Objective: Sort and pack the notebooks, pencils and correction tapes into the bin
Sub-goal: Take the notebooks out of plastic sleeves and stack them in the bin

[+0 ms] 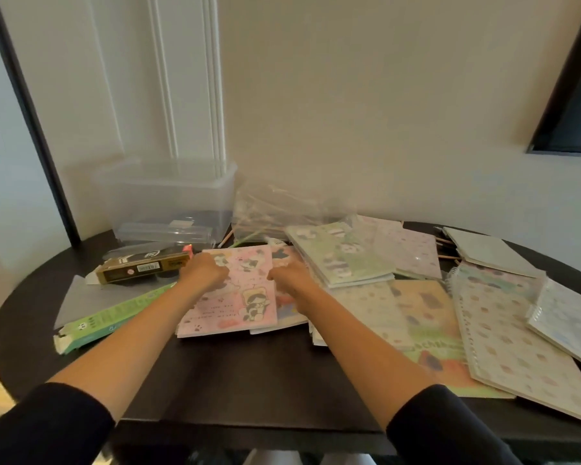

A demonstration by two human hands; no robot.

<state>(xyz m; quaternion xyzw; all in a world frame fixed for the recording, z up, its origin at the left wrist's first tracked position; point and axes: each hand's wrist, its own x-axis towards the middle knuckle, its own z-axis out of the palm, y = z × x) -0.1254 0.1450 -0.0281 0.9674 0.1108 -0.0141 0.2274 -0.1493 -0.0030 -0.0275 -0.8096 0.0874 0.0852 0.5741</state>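
Your left hand (202,271) and right hand (291,280) curl around the pink notebook (239,307), gripping its far left corner and right edge. Square it against the notebooks beneath before lifting. The clear bin (168,196) stands just beyond, to the left. Rise above its rim and clear the dark carton (141,268). The bare table (249,380) near you offers room.

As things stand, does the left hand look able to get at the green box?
Probably yes: the left hand holds the edge of the pink notebook, and the green box lies uncovered just beside that forearm, nothing on top or between.
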